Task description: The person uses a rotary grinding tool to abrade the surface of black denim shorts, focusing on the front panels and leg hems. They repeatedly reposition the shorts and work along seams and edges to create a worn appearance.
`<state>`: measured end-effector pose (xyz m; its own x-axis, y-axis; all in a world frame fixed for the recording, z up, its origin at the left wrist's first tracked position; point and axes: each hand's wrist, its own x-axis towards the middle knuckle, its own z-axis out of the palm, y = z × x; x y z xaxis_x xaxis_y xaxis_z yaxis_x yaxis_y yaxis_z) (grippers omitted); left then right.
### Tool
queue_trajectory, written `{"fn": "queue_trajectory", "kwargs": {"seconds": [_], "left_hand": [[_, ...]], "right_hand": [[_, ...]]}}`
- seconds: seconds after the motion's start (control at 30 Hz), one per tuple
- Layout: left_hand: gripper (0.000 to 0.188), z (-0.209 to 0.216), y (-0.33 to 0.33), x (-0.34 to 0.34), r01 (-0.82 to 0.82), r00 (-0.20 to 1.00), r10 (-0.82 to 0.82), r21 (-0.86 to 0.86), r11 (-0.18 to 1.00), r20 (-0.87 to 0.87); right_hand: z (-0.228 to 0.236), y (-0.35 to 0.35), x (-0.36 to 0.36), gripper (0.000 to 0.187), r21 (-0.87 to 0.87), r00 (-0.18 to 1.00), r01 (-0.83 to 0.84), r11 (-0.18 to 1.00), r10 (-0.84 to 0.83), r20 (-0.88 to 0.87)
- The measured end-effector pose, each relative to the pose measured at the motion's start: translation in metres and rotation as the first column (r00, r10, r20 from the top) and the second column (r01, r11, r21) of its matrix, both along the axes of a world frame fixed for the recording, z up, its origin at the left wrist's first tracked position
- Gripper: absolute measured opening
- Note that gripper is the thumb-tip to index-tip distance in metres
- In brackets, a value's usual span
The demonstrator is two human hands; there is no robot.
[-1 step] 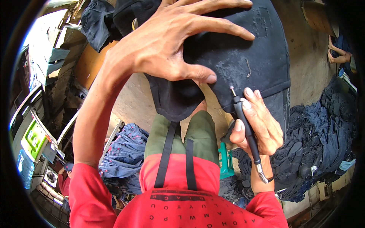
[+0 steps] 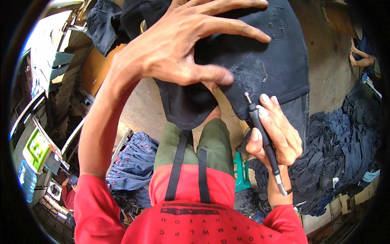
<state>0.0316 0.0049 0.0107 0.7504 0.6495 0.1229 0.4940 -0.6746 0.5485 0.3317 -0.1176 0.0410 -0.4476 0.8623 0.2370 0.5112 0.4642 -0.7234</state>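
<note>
Black denim garment [image 2: 284,65] lies spread in front of me, with a pale scuffed patch and a loose bit of thread [image 2: 264,72] on it. Across its left part my left hand [image 2: 170,55] rests with fingers spread wide; the thumb, slightly blurred, is beside the scuffed patch. My right hand [image 2: 282,138] is closed around a slim black rotary tool handpiece [image 2: 262,128], held like a pen. Its small pinkish tip is at the lower edge of the patch; whether it touches the cloth I cannot tell.
A large heap of dark garments [image 2: 337,150] lies to the right. Blue patterned cloth [image 2: 134,160] is piled at the left, near a green plastic stool [image 2: 242,173]. More dark clothing [image 2: 103,26] hangs at the upper left. Another person's bare legs [image 2: 361,57] show at the far right.
My left thumb has shifted slightly up and to the right over the cloth. The handpiece and my right hand are almost unmoved.
</note>
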Motion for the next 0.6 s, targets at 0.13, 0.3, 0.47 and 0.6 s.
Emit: {"fn": "queue_trajectory", "kwargs": {"seconds": [0.13,0.3,0.47,0.6], "left_hand": [[0.061,-0.005,-0.008,0.021,-0.241,0.970,0.236,-0.167,0.956,-0.053],[0.050,-0.019,0.024,0.049,-0.465,0.864,0.495,0.234,0.854,-0.091],[0.044,0.014,0.046,0.049,-0.499,0.856,0.486,0.035,0.866,0.176],[0.031,0.065,-0.083,0.084,-0.767,0.393,0.760,-0.270,0.581,0.518]], "right_hand": [[-0.007,-0.005,0.019,0.044,-0.085,0.858,0.353,0.932,-0.359,-0.367],[-0.026,0.042,0.020,0.041,-0.324,0.645,0.541,0.776,-0.630,-0.433],[-0.011,0.042,0.016,0.038,-0.187,0.767,0.477,0.859,-0.510,-0.388],[-0.004,0.019,0.036,0.033,-0.110,0.784,0.506,0.856,-0.509,-0.354]]}}
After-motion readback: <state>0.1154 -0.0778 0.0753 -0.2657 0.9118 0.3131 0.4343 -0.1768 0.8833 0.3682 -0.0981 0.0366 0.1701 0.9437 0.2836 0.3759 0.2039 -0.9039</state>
